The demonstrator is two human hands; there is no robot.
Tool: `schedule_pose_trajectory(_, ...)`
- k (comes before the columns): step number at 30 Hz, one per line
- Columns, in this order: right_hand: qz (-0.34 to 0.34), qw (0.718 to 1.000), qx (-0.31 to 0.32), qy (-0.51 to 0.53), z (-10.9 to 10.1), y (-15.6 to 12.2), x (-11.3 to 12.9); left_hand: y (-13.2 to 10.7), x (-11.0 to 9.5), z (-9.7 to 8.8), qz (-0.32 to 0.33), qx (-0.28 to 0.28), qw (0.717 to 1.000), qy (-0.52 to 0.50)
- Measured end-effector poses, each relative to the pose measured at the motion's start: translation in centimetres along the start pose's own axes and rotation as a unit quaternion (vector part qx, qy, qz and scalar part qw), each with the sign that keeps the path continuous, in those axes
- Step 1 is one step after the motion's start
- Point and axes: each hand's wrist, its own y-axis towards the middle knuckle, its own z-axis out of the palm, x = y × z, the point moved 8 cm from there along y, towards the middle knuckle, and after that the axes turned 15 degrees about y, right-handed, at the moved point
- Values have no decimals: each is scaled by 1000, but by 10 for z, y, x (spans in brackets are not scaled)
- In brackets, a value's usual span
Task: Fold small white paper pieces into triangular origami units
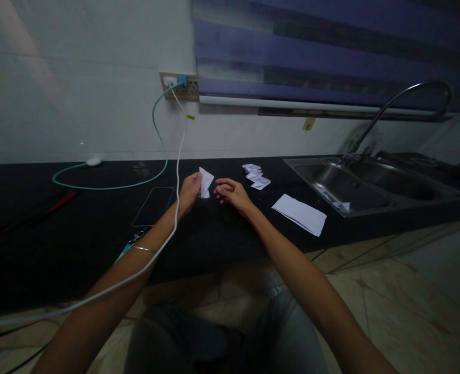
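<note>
A small folded piece of white paper (pixel 206 182) stands up from my left hand (pixel 190 191), pinched between thumb and fingers above the black counter. Just to its right is my right hand (pixel 232 193), its fingers loosely curled and apart, with a narrow gap between the fingertips and the paper. Beyond the right hand lie several folded white paper pieces (pixel 256 176) in a zigzag row. A stack of white paper sheets (pixel 300 214) rests on the counter farther right.
A phone (pixel 154 206) lies left of my left forearm. One white cable (pixel 178 171) crosses over that arm from the wall outlet (pixel 179 87); a teal cable (pixel 117 187) loops behind. At right is a steel double sink (pixel 292 165) with a curved faucet (pixel 389 106). A red pen-like object (pixel 62 201) lies far left.
</note>
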Motion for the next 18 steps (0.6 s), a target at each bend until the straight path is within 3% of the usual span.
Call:
schedule_pose_trajectory(3,25,998,58,0,15,-4,-5,-6,6,13,-38,46,993,-105)
schedule_pose_trajectory(6,42,994,100,-11,25,-7,-9,-10,3,22,-53,60,986,-144)
schedule_pose_trajectory(18,10,988,143,-62,31,-10,-5,-3,-3,7,2,-47,999,-20)
